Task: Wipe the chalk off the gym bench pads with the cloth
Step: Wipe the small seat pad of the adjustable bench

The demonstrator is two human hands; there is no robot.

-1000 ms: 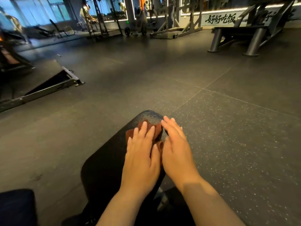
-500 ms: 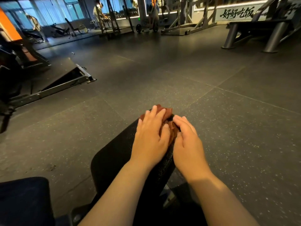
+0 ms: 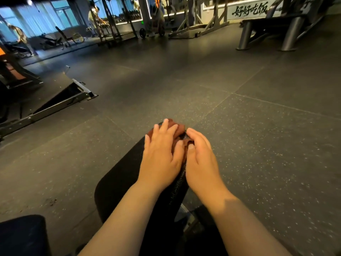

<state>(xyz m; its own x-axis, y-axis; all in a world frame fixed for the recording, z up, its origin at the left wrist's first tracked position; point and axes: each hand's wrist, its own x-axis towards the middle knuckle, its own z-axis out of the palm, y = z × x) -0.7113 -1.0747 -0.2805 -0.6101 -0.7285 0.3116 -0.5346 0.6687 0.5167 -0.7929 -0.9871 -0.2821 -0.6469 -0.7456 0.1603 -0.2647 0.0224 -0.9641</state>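
- Cloth work is the step in hand: a bunched rust-brown cloth (image 3: 180,129) sits at the far, narrow end of the long black grainy padded bench surface (image 3: 121,174), and part of it seems to hang over the far lip.
- The left hand (image 3: 162,154) lies flat on top of the cloth, fingers straight and spread. It presses the cloth down and does not grip it.
- The right hand (image 3: 201,159) sits just beside the left at the surface's right edge. Its thumb is on a fold of the cloth and its fingers bend loosely over the side. I cannot tell whether it pinches that fold or only steadies it.
- I see no chalk on the bare stretch of surface nearer me. The light is dim and the grain is dark, so I would not call it clean.
- I judge this to be the far end of a wiping stroke. The next move calls for drawing the cloth toward me along the length under even pressure, bunched beneath the palm. That should stop it slipping off the lip onto the speckled dark rubber floor (image 3: 258,145).
- A second dark pad (image 3: 22,235) sits at lower left, well apart from both hands. Since the task names pads, I expect it needs wiping too.
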